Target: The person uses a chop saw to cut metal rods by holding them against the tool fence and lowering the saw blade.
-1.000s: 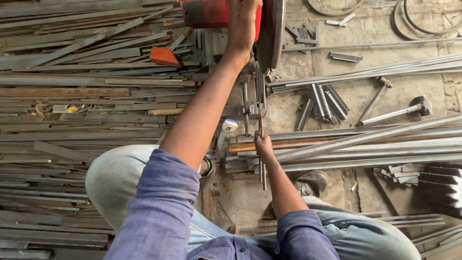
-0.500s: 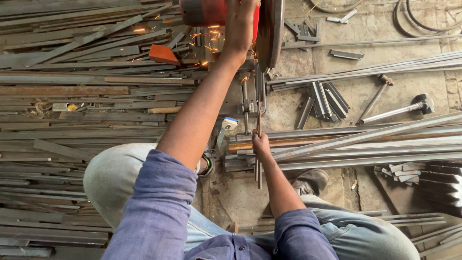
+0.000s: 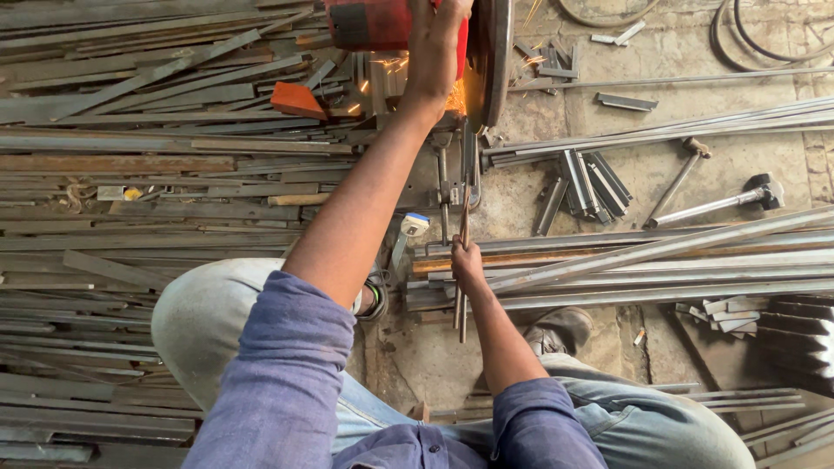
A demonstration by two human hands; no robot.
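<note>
One red chop saw (image 3: 382, 24) and one grinding disc (image 3: 493, 52) are seen, with two hammers (image 3: 714, 207) laid on the floor at the right. Two hands are counted, the left hand (image 3: 434, 52) and the right hand (image 3: 466, 265). The steel strips (image 3: 130, 217) piled at the left are too many to be counted.

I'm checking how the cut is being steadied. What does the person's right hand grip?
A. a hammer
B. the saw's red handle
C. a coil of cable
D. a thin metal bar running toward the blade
D: the right hand is closed around a thin metal bar leading up to the saw, while the left hand holds the saw on top.
</note>
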